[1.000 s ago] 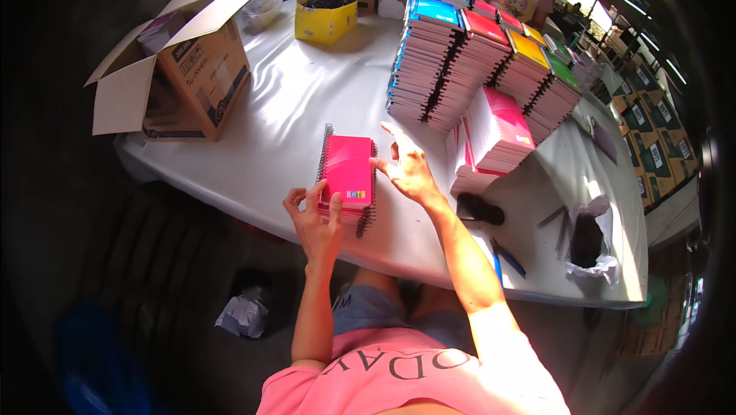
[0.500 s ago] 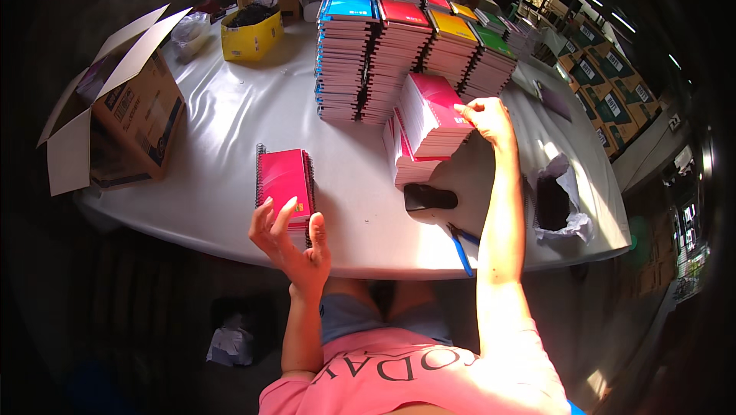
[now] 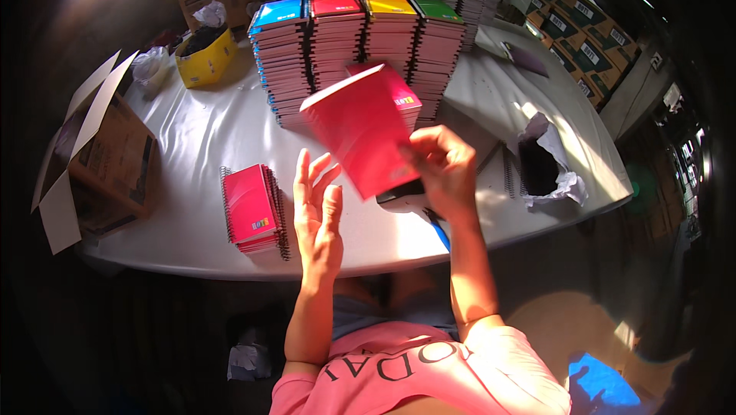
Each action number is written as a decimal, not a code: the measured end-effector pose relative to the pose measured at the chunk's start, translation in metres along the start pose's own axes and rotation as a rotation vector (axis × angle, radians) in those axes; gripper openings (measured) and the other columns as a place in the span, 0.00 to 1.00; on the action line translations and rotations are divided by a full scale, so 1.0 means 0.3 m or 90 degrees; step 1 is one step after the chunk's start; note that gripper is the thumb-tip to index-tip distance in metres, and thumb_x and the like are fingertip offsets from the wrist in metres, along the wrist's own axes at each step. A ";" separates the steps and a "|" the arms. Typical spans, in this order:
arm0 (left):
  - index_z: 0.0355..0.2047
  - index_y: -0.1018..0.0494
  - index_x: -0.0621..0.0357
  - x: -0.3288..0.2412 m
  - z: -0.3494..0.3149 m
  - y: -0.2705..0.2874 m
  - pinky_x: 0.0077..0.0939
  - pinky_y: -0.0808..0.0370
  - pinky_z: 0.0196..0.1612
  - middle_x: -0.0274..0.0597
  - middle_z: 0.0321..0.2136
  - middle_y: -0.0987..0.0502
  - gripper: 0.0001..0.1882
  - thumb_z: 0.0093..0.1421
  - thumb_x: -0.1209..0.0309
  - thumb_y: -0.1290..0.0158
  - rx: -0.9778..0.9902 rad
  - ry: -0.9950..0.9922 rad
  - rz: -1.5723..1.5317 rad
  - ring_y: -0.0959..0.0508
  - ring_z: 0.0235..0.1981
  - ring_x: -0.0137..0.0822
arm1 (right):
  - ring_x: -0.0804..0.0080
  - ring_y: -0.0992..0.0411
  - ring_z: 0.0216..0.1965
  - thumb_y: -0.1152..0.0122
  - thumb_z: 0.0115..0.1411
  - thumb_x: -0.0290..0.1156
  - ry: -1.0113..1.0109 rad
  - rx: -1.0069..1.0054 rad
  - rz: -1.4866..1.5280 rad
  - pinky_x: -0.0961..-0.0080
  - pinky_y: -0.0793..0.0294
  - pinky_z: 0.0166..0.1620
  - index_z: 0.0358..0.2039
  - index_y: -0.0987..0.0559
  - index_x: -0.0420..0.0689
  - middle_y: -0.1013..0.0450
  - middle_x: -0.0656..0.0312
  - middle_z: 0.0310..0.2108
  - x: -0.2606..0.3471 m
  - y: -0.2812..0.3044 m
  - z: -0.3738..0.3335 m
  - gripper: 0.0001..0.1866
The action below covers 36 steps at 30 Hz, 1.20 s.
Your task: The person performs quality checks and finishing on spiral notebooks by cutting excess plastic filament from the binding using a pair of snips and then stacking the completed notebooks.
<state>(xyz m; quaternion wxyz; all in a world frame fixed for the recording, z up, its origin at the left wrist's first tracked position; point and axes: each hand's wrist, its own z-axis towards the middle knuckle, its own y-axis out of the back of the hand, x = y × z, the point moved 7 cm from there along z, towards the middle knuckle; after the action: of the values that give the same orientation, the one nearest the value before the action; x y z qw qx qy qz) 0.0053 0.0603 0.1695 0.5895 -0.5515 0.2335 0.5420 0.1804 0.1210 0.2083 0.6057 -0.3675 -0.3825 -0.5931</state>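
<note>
Pink booklet is pinched along its right edge by the right hand, its left side presumably left free; left hand is held spread (nothing gripped) nearby.

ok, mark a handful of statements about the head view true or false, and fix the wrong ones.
1. The right hand holds a pink notebook. True.
2. The left hand is closed around the spiral-bound pink notebooks. False: it is open, and they lie on the table to its left.
3. In the front row, the blue-topped stack stands left of the red-topped stack. True.
4. The front green-topped stack stands between the red-topped and yellow-topped stacks. False: the yellow-topped stack is between red and green.
5. The cardboard box at the table's left has its flaps closed. False: they stand open.
</note>
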 end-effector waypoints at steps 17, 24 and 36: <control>0.34 0.27 0.49 0.289 -0.160 -0.027 0.64 0.63 0.58 0.34 0.36 0.29 0.14 0.49 0.60 0.41 0.294 -0.304 0.799 0.31 0.49 0.39 | 0.50 0.29 0.47 0.44 0.51 0.28 -0.240 -0.128 -0.728 0.62 0.31 0.48 0.58 0.37 0.40 0.28 0.45 0.44 -0.781 0.818 0.136 0.31; 0.24 0.28 0.52 0.361 -0.180 -0.018 0.69 0.57 0.56 0.37 0.35 0.31 0.25 0.33 0.48 0.35 0.045 -0.390 0.794 0.33 0.49 0.44 | 0.82 0.34 0.31 0.46 0.63 0.42 -0.262 0.322 -0.077 0.82 0.32 0.38 0.47 0.22 0.42 0.30 0.69 0.27 -0.434 0.221 -0.204 0.19; 0.28 0.26 0.45 0.357 -0.188 -0.008 0.59 0.51 0.53 0.31 0.31 0.30 0.23 0.34 0.49 0.34 0.033 -0.402 0.805 0.33 0.44 0.40 | 0.75 0.28 0.30 0.33 0.51 0.24 -0.162 0.305 -0.178 0.80 0.28 0.33 0.38 0.18 0.42 0.27 0.61 0.29 -0.330 0.124 -0.276 0.11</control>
<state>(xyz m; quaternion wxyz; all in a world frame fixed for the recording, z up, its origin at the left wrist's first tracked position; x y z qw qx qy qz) 0.0583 0.0507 0.0610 0.2144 -0.1123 0.3397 0.9089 0.2194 0.0909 0.0833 0.5350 -0.2291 -0.6312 -0.5128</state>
